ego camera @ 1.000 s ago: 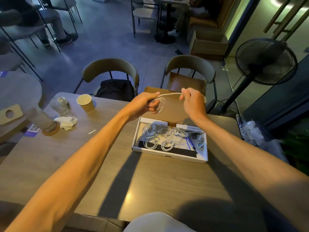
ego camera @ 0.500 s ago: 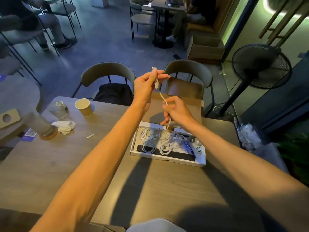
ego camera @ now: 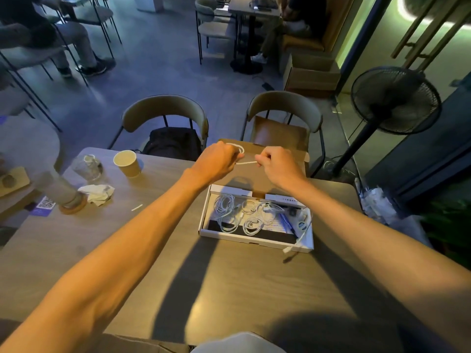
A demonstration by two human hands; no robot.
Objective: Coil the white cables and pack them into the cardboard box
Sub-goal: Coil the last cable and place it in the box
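Both hands are up over the far edge of the table, a little apart, and both are clamped on the same white cable. The left hand has its fingers curled round a small loop of it, and the right hand pinches the short straight bit running between them.

They sit right above the raised brown lid of the cardboard box, which lies open on the table just below. Inside it are several coiled cables side by side on the left and middle, plus some small dark bits on the right that I can't make out. One loose cable end sticks out past the box's front right corner.

Off to the left on the table: a paper cup, a glass and a crumpled napkin — all well apart from the box.
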